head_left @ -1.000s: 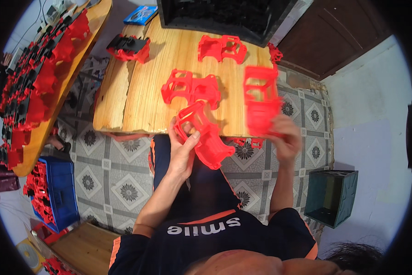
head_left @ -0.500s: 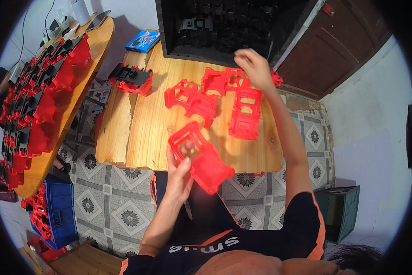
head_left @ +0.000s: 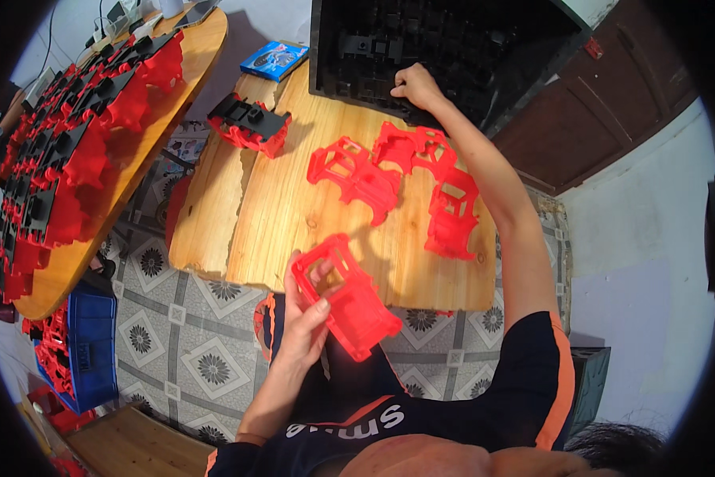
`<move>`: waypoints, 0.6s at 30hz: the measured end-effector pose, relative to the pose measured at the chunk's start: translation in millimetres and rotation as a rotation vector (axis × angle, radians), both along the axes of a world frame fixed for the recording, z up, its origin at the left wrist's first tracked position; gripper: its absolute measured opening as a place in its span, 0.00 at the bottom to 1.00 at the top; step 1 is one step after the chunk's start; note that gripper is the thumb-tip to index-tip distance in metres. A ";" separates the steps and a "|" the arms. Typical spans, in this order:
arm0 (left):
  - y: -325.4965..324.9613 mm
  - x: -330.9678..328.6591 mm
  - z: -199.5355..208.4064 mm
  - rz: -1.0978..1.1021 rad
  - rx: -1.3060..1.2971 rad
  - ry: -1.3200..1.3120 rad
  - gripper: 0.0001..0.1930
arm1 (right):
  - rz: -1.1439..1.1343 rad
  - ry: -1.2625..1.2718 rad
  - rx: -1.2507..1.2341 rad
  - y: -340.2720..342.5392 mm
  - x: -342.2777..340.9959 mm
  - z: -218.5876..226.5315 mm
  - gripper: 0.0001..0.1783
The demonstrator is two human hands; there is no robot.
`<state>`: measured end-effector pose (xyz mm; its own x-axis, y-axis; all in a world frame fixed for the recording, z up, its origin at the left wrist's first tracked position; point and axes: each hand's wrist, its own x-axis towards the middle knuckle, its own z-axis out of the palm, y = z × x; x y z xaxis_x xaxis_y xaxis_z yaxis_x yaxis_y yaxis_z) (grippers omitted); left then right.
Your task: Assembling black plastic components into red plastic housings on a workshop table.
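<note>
My left hand (head_left: 308,314) grips a red plastic housing (head_left: 347,295) just past the wooden table's near edge (head_left: 238,266), while my right hand (head_left: 415,86) reaches into the black crate (head_left: 453,48), grasp unclear.

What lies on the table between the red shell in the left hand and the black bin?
In the head view, three loose red shells lie on bare wood between the held shell and the bin.
</note>
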<state>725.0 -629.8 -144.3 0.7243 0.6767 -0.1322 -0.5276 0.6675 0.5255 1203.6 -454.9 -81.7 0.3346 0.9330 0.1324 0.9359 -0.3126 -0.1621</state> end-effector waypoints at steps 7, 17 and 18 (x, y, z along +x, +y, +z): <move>-8.9 -22.3 -12.5 0.058 0.029 0.026 0.44 | 0.110 -0.100 0.524 -137.4 -97.1 64.7 0.13; -27.3 -99.2 -23.1 0.196 0.066 0.135 0.41 | 0.382 0.621 0.371 -293.1 -303.4 -1.1 0.09; -27.9 -103.3 -23.5 0.204 0.065 0.144 0.41 | 0.315 0.854 0.515 -291.4 -309.4 -10.3 0.08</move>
<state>621.7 -657.6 -167.8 0.5486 0.8175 -0.1755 -0.5647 0.5170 0.6432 894.2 -746.3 -92.0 0.2556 0.8922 0.3724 0.4750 0.2196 -0.8522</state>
